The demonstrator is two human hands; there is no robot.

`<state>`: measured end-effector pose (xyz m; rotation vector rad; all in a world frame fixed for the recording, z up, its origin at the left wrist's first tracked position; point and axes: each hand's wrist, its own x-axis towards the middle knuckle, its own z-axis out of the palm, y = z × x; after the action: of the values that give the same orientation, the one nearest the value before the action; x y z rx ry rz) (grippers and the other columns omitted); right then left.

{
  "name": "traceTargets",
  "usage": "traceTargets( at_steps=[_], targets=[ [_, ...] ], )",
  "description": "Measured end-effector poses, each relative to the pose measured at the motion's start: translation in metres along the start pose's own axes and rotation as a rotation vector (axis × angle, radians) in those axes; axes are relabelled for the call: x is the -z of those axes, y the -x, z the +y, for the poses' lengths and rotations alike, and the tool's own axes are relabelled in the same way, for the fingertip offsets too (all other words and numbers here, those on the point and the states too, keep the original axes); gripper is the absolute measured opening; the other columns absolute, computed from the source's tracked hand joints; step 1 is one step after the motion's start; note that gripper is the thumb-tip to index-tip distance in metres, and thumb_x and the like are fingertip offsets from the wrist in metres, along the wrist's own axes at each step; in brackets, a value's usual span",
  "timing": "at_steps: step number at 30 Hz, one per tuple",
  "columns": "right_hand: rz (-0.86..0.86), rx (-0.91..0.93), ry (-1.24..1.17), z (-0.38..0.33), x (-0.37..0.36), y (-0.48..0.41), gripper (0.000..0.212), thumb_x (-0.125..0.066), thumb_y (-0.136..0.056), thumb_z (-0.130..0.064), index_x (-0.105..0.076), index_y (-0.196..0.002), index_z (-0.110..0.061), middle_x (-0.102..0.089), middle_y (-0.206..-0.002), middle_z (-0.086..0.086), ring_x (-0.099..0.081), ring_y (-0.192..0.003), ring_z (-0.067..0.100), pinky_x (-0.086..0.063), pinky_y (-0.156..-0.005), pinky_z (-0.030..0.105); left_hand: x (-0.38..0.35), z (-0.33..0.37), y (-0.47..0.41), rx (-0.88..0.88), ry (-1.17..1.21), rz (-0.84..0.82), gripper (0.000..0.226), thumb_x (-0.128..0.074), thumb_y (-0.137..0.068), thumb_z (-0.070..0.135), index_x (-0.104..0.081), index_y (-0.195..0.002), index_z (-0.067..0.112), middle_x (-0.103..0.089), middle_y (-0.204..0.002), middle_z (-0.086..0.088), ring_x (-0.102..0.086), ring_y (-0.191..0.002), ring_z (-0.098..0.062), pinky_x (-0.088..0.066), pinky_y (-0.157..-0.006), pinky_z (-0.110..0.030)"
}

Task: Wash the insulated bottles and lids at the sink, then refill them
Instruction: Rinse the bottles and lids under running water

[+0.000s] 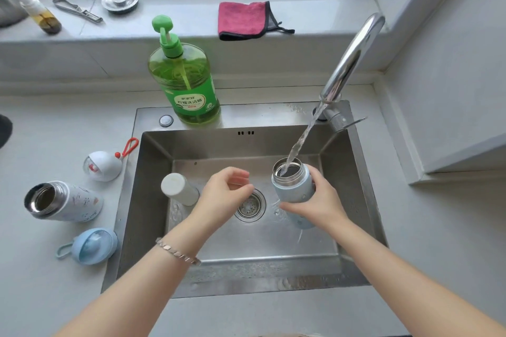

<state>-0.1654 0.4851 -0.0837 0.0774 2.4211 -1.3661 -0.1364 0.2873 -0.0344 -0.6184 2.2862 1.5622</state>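
Blue bottle [297, 189] is held tilted over the sink [246, 282], under the tap's [353, 55] stream, gripped by the right hand's [320, 202] curled fingers. Left hand [224, 194] is loosely curled, holding nothing, beside a white cylinder [179, 189].

A green pump bottle of dish soap [189, 85] stands just below the windowsill [191, 5]. Along the sill, left to right and apart: a small spray bottle [37, 11] with amber liquid, a metal peeler [78, 10], a round steel drain cover [120, 0], a folded pink cloth [242, 20].
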Motion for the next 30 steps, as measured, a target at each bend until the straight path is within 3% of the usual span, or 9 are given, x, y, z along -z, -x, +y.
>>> traceTargets(
  at_steps=[6,11,15,17,19,22,25,27,30],
  targets=[
    [-0.01,0.007,-0.014,-0.006,0.001,0.0,0.076,-0.086,-0.049,-0.026,-0.052,-0.114,-0.044,-0.061,-0.111,-0.01,-0.058,-0.101,0.006,-0.049,-0.087,0.03,-0.036,0.045,-0.025,-0.04,-0.21,-0.23,0.083,-0.079,-0.064,0.043,-0.039,-0.135,0.026,-0.053,-0.121,0.01,-0.054,-0.108,-0.008,-0.044,-0.09,-0.025],
    [-0.009,0.032,-0.019,-0.012,0.001,-0.001,0.082,-0.086,-0.049,-0.027,-0.05,-0.122,-0.041,-0.061,-0.114,-0.012,-0.056,-0.106,0.004,-0.047,-0.09,0.027,-0.051,0.048,-0.03,-0.111,-0.244,-0.137,0.08,-0.079,-0.063,0.041,-0.044,-0.133,0.024,-0.056,-0.122,0.011,-0.053,-0.109,-0.005,-0.042,-0.086,-0.018],
    [-0.104,-0.071,-0.227,0.001,0.013,0.003,0.094,-0.086,-0.06,-0.022,-0.036,-0.138,-0.035,-0.043,-0.136,-0.012,-0.044,-0.122,0.003,-0.041,-0.099,0.028,-0.05,0.049,-0.03,-0.137,-0.166,-0.042,0.085,-0.079,-0.065,0.037,-0.039,-0.138,0.025,-0.048,-0.134,0.011,-0.045,-0.117,-0.002,-0.035,-0.081,-0.008],
    [-0.096,-0.253,-0.466,0.012,0.018,0.007,0.073,-0.07,-0.08,-0.027,-0.031,-0.141,-0.033,-0.038,-0.141,-0.008,-0.042,-0.124,0.009,-0.037,-0.099,0.03,-0.049,0.05,-0.034,-0.156,-0.133,-0.013,0.08,-0.08,-0.064,0.037,-0.044,-0.135,0.025,-0.052,-0.128,0.011,-0.046,-0.115,-0.003,-0.033,-0.086,-0.013],
    [-0.113,-0.474,-0.777,0.017,0.02,0.008,0.048,-0.047,-0.091,-0.043,-0.041,-0.136,-0.028,-0.049,-0.137,0.005,-0.052,-0.118,0.023,-0.043,-0.093,0.038,-0.049,0.053,-0.034,-0.178,-0.103,-0.028,0.073,-0.081,-0.064,0.036,-0.05,-0.129,0.025,-0.055,-0.119,0.012,-0.049,-0.11,-0.003,-0.036,-0.086,-0.015],
    [-0.014,-0.547,-1.057,0.011,0.022,0.007,0.042,-0.034,-0.095,-0.047,-0.055,-0.12,-0.021,-0.059,-0.121,0.015,-0.058,-0.106,0.03,-0.05,-0.083,0.044,-0.049,0.056,-0.033,-0.199,-0.049,-0.111,0.059,-0.08,-0.067,0.029,-0.057,-0.12,0.023,-0.062,-0.107,0.01,-0.058,-0.1,-0.005,-0.045,-0.084,-0.017],
    [0.215,-0.482,-0.929,-0.005,0.023,0.012,0.023,-0.041,-0.095,-0.042,-0.058,-0.106,-0.03,-0.06,-0.11,0.007,-0.06,-0.094,0.021,-0.053,-0.072,0.038,-0.047,0.045,-0.031,0.043,0.176,-0.2,0.031,-0.064,-0.076,0.033,-0.061,-0.104,0.021,-0.065,-0.091,0.005,-0.059,-0.085,-0.012,-0.046,-0.078,-0.021],
    [0.322,-0.338,-0.724,-0.018,0.017,0.024,0.016,-0.049,-0.093,-0.039,-0.057,-0.107,-0.038,-0.061,-0.112,-0.002,-0.06,-0.099,0.014,-0.054,-0.075,0.031,-0.038,0.028,-0.022,0.289,0.453,-0.181,0.037,-0.05,-0.081,0.05,-0.066,-0.095,0.019,-0.07,-0.09,0.0,-0.062,-0.087,-0.02,-0.045,-0.084,-0.031],
    [0.258,-0.114,-0.529,-0.037,-0.009,0.042,0.025,-0.052,-0.094,-0.025,-0.054,-0.117,-0.036,-0.057,-0.114,-0.011,-0.055,-0.097,-0.011,-0.044,-0.072,0.003,-0.017,-0.004,-0.009,0.386,0.639,0.021,0.046,-0.028,-0.099,0.046,-0.065,-0.111,0.02,-0.072,-0.092,0.003,-0.064,-0.082,-0.02,-0.044,-0.082,-0.034]
  ],
)
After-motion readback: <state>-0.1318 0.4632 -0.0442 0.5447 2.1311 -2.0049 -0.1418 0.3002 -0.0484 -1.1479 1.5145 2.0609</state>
